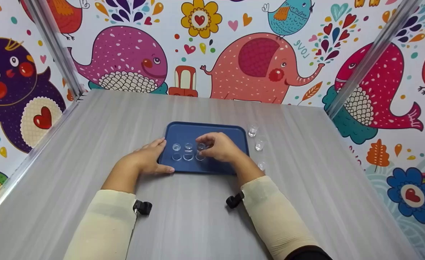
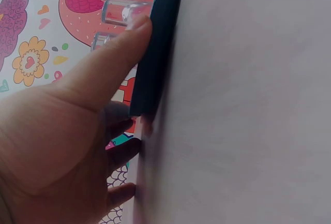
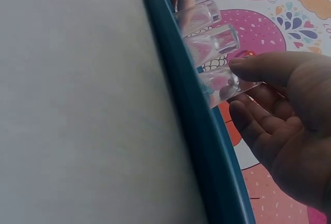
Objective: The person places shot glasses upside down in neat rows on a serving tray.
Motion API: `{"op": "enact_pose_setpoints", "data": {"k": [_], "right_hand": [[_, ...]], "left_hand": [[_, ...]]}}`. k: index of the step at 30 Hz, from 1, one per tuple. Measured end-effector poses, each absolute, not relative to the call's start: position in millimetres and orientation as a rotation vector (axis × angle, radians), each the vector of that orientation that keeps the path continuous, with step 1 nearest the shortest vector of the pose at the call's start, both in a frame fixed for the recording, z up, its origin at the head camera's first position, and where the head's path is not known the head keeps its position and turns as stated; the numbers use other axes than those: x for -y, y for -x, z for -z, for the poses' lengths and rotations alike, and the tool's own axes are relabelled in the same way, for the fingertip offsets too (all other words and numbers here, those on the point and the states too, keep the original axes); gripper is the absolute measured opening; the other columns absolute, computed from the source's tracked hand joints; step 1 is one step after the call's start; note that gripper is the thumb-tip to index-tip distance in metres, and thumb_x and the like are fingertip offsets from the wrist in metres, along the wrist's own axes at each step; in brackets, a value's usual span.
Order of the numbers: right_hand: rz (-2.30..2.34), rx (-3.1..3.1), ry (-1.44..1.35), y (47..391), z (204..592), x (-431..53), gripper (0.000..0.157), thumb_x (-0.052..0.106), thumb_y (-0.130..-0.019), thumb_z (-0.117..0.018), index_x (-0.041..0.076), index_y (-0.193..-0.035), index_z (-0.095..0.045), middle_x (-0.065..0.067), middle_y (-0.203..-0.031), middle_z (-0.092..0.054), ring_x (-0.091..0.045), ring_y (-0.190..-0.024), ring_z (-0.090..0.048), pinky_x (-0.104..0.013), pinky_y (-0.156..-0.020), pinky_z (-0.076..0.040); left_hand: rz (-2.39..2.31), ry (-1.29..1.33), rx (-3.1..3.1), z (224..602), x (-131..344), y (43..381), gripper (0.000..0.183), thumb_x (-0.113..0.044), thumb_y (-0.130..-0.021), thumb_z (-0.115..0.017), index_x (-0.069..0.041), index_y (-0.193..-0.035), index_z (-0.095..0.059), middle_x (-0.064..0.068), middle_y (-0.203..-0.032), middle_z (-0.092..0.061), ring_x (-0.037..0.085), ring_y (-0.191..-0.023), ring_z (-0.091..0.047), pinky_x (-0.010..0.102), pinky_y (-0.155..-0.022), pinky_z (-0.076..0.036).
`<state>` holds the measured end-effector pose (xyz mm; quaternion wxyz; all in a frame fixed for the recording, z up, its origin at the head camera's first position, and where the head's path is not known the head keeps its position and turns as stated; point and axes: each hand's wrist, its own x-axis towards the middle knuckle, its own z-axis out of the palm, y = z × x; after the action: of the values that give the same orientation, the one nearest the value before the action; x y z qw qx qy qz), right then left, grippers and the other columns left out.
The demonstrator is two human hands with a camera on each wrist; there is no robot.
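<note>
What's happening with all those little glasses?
A person's right hand holds the right-end glass in a row of three glasses on a blue tray. All three are upside down. The person's left hand rests against the tray's left side. Three other glasses are on the table, just to the right of the tray, and neither hand is holding them.

Glasses on and right of tray
</note>
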<state>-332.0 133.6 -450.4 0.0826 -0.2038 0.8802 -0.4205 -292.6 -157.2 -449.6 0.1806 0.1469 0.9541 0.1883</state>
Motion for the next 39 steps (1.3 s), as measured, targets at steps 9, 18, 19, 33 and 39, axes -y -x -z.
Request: {"op": "enact_pose_setpoints", "data": {"k": [9, 18, 19, 33, 39], "right_hand": [[1.372, -2.556, 0.619, 329, 445, -143, 0.051, 0.017, -0.088, -0.088, 0.006, -0.135, -0.073, -0.011, -0.130, -0.078, -0.025, -0.120, -0.075, -0.039, -0.101, -0.064], [1.443, -2.558, 0.605, 319, 429, -178, 0.055, 0.018, -0.091, -0.086, 0.004, -0.141, -0.068, -0.017, -0.143, -0.071, -0.037, -0.136, -0.067, -0.050, -0.112, -0.058], [1.447, -2.561, 0.588, 318, 428, -183, 0.055, 0.019, -0.091, -0.086, 0.004, -0.141, -0.068, -0.017, -0.144, -0.070, -0.037, -0.136, -0.067, -0.050, -0.112, -0.058], [1.475, -2.654, 0.394, 299, 422, -262, 0.057, 0.030, -0.091, -0.087, 0.016, -0.142, -0.068, -0.011, -0.146, -0.070, -0.041, -0.135, -0.065, -0.048, -0.109, -0.060], [1.460, -2.708, 0.362, 292, 421, -292, 0.059, 0.033, -0.090, -0.088, 0.015, -0.142, -0.069, -0.008, -0.144, -0.071, -0.037, -0.132, -0.068, -0.035, -0.102, -0.062]], "left_hand": [[-0.517, -0.434, -2.709, 447, 159, 293, 0.123, -0.070, -0.088, -0.076, -0.004, -0.172, -0.014, 0.015, -0.182, -0.008, 0.049, -0.166, -0.013, 0.072, -0.132, -0.016], [-0.532, -0.420, -2.706, 448, 159, 292, 0.124, -0.070, -0.088, -0.076, -0.004, -0.172, -0.013, 0.015, -0.183, -0.007, 0.049, -0.167, -0.011, 0.072, -0.132, -0.015], [-0.530, -0.416, -2.706, 448, 159, 292, 0.124, -0.070, -0.088, -0.076, -0.004, -0.172, -0.013, 0.015, -0.183, -0.007, 0.049, -0.167, -0.010, 0.072, -0.132, -0.014], [-0.517, -0.441, -2.707, 450, 159, 292, 0.122, -0.067, -0.089, -0.077, -0.002, -0.172, -0.014, 0.016, -0.182, -0.008, 0.049, -0.166, -0.012, 0.073, -0.131, -0.016], [-0.513, -0.442, -2.701, 449, 157, 292, 0.123, -0.068, -0.089, -0.076, -0.003, -0.172, -0.013, 0.017, -0.182, -0.008, 0.049, -0.166, -0.011, 0.073, -0.132, -0.015]]}}
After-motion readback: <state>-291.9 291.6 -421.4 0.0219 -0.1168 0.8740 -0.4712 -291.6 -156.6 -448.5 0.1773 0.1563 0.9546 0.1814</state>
